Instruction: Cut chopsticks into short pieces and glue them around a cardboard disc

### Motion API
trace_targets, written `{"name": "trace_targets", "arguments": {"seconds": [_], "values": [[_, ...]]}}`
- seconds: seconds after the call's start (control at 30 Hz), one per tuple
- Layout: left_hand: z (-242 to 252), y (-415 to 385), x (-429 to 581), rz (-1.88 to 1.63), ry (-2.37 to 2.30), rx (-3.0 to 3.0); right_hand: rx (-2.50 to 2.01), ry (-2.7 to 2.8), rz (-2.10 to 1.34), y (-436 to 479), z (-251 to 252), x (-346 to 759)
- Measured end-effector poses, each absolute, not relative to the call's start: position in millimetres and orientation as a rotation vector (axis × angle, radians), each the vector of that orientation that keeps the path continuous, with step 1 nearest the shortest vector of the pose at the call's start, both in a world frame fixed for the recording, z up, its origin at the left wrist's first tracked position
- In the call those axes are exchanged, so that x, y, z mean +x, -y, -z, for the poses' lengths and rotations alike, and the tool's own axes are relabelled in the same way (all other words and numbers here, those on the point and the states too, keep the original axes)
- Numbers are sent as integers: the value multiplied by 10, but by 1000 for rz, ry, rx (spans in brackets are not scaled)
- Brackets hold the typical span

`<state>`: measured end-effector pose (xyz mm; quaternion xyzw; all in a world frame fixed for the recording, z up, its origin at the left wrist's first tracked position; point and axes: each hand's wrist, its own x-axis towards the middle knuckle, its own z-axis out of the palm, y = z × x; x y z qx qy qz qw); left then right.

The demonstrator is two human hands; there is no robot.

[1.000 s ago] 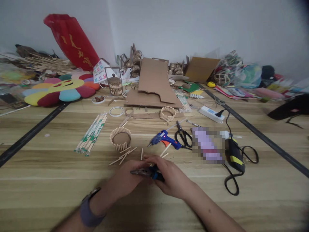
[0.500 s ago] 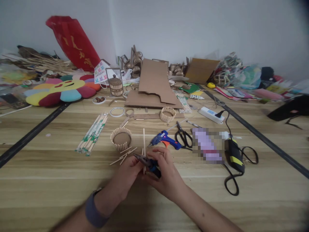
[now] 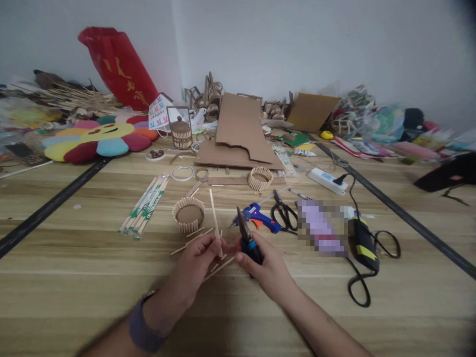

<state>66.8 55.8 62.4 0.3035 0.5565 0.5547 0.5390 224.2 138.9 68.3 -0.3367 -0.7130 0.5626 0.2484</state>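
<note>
My left hand (image 3: pixel 197 265) pinches a thin wooden stick (image 3: pixel 214 218) that stands nearly upright, with shorter sticks under the fingers. My right hand (image 3: pixel 266 267) grips blue-handled pliers (image 3: pixel 246 235), jaws pointing up and away, just right of the stick. A small round basket of sticks (image 3: pixel 188 214) sits behind my left hand, with loose cut sticks (image 3: pixel 191 239) lying beside it on the wooden table (image 3: pixel 74 277).
A blue glue gun (image 3: pixel 260 220), black scissors (image 3: pixel 284 214), a black-and-yellow tool with cord (image 3: pixel 362 243), a power strip (image 3: pixel 327 179) and a bundle of wrapped chopsticks (image 3: pixel 146 204) lie around. Cardboard sheets (image 3: pixel 238 134), a flower cushion (image 3: pixel 92 141) and clutter line the back wall.
Both hands lifted off the table. The left hand raised the long stick upright, and the right hand swung the pliers from lying sideways to pointing up beside it.
</note>
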Motion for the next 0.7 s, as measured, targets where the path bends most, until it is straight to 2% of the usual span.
{"name": "trace_targets", "arguments": {"seconds": [0.13,0.27,0.6,0.7], "values": [[-634,-575,657,-1366,-1227,696,-885,1504,-2250,-1346,-688,2226],[-643,-571,718,-1325,-1046,602,-851,1247,-2543,-1276,-630,2184],[-742,-552,665,-1323,-1041,575,-834,1175,-2710,-1253,-742,2242],[-757,-563,634,-1385,-1139,601,-882,1430,-2426,-1239,-771,2237]]}}
